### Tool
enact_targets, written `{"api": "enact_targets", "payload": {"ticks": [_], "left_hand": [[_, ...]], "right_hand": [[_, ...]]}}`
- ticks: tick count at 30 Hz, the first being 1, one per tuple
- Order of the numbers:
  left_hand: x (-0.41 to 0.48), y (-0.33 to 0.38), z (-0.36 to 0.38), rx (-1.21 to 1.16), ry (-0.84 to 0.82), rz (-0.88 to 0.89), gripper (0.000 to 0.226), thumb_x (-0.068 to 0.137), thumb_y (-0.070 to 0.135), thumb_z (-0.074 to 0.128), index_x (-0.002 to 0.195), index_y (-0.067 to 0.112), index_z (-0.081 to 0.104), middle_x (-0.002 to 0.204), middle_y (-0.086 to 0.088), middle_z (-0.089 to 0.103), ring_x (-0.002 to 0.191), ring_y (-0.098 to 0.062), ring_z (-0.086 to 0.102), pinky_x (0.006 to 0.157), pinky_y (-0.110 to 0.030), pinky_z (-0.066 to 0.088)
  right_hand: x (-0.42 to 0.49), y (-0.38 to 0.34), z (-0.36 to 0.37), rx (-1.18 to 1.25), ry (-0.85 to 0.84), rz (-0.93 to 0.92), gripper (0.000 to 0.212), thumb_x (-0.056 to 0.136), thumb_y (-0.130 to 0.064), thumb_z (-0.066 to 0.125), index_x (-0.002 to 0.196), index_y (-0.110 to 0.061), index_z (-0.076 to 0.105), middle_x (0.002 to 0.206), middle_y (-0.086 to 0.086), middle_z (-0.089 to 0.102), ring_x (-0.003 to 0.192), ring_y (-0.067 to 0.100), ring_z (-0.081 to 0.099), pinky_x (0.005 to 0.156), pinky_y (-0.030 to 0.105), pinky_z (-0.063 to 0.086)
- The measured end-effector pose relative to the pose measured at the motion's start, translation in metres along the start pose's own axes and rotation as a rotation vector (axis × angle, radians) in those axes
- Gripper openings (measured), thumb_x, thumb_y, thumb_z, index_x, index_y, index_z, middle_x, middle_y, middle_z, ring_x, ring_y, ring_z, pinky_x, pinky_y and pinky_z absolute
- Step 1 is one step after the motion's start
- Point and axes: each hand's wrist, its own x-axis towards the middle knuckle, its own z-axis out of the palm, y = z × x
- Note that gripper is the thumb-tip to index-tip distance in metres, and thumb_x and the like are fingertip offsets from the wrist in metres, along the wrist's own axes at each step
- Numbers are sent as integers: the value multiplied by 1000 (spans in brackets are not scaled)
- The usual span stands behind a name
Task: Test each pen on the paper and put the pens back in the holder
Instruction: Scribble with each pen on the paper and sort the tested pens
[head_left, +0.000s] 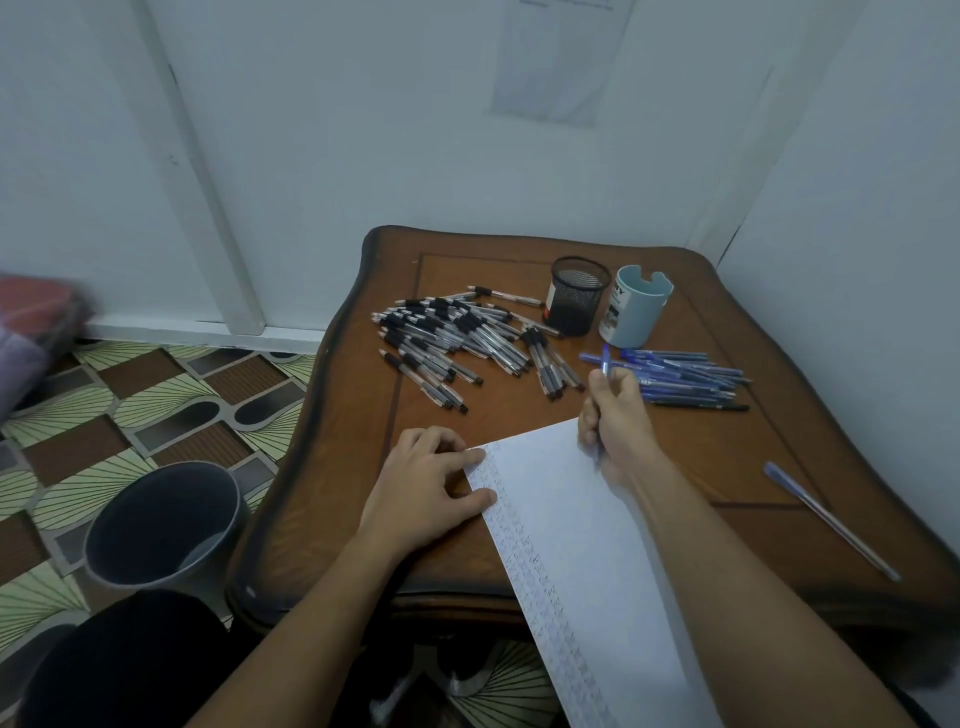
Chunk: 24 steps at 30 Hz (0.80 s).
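Observation:
My right hand (615, 415) grips a blue pen (605, 358) upright, its tip down on the white paper (582, 545). The paper lies slanted over the front edge of the wooden table (727, 467), with a column of small scribbles along its left margin. My left hand (431, 483) rests on the table, fingertips pressing the paper's left edge. A black mesh holder (575, 295) and a pale blue holder (634, 306) stand side by side at the back. Several black pens (457, 343) lie heaped left of them; several blue pens (685, 376) lie to the right.
A single blue pen (826, 517) lies apart near the table's right edge. A dark bin (161, 525) stands on the patterned floor left of the table. White walls close in behind and to the right.

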Motion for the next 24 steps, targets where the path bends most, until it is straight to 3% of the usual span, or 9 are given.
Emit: {"api": "enact_targets", "payload": {"ticks": [4,8,14,19,24], "left_hand": [[-1,-3,-1,3,-9,-1,71,72,77,41,130,38,58,119,23,43,117,-3,27,99,-28,32],[-1,-4,1,-1,28,33,79,67,81,32,127,36,60,115,24,42,114,-2,25,99,-30,34],[1,-3,3,-7,55,45,78,67,81,34,124,36,62,114,25,44,114,-3,27,98,-33,35],[2,-2,4,7,57,45,79,66,81,34,123,35,63,114,24,44,113,-3,27,99,-36,35],[2,1,4,8,55,50,80,65,82,33,123,35,63,114,23,44,112,-2,27,99,-36,34]], "right_hand": [[-1,-13,-46,-585,20,-160,15,103,-31,48,95,-21,55,79,-2,57,67,9,50,58,24,38],[-2,-27,-119,-888,212,-167,11,95,-21,61,92,-12,67,92,6,65,83,20,57,71,32,41],[-28,-18,-206,-983,357,-8,11,88,-22,68,81,-15,70,85,8,69,87,29,64,69,33,42],[-36,-3,-230,-1008,344,1,22,93,-15,58,110,-12,73,113,11,68,99,24,59,84,32,43],[-32,-6,-222,-1097,424,-57,24,92,-16,59,112,-9,71,113,13,67,101,29,59,91,39,46]]}}
